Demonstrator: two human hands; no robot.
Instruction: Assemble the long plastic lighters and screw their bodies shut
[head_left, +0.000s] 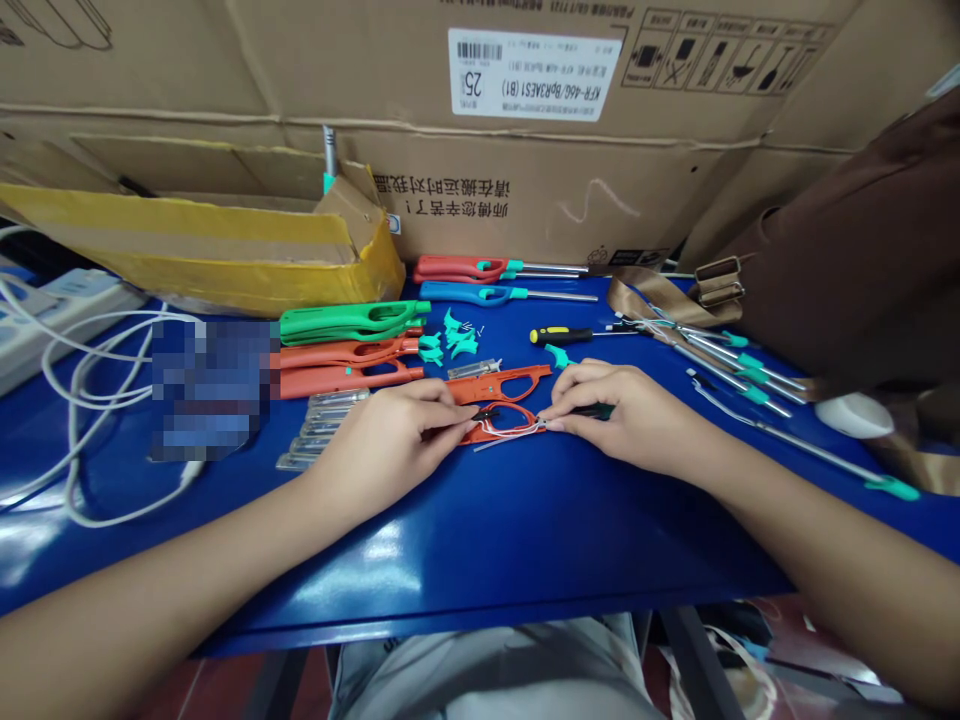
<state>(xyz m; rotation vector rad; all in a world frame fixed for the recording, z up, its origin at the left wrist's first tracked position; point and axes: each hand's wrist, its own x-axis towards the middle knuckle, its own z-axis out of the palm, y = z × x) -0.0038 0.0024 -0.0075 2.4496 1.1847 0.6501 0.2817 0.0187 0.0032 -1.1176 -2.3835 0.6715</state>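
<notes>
An orange lighter shell half [471,437] lies on the table in front of me, with thin white wires [510,432] across its handle opening. My left hand [409,425] is closed in a pinch on a small black part [489,413] over this shell. At the shell's right end, my right hand [611,410] pinches the white wires; its fingertips partly hide them. A dark slim piece [598,411] shows under the right hand, its kind unclear. Just behind lies the second orange shell half [480,388], close to a clear fuel tank [474,369].
Green lighter handles [345,322] and orange ones [337,380] lie left, near clear tanks [304,445]. Turquoise triggers [461,340], a screwdriver [562,336] and red and blue lighters [469,292] lie behind. Metal lighter tubes [817,450] lie right. A yellow-taped box [262,270] stands back left.
</notes>
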